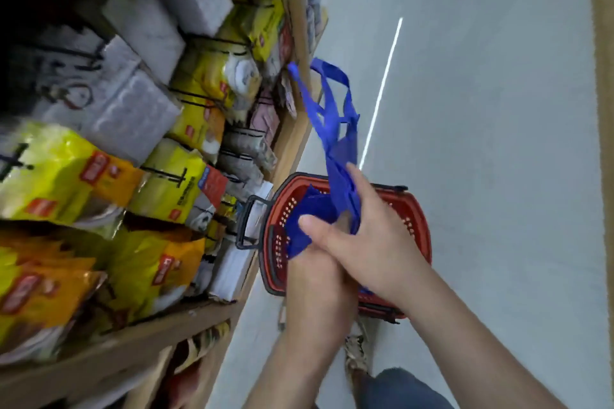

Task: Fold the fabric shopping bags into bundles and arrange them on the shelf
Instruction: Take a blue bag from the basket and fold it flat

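Observation:
A blue fabric shopping bag [335,149] hangs stretched in the air, its handle loops flung up toward the shelf post. My left hand [317,262] grips its bunched lower part, thumb on top of the cloth. My right hand [368,226] lies over the left one and pinches the fabric just above it. Both hands are above a red plastic shopping basket [417,226] on the floor, with more blue fabric [314,206] lying inside it. The wooden shelf [139,339] runs along the left.
The shelf holds yellow and orange packets [63,173], grey-white packs [133,109] and white boxes [232,272] behind black wire dividers. The basket's black handle [247,222] leans against the shelf edge. My shoe [358,352] stands on the grey floor [498,109] behind the basket.

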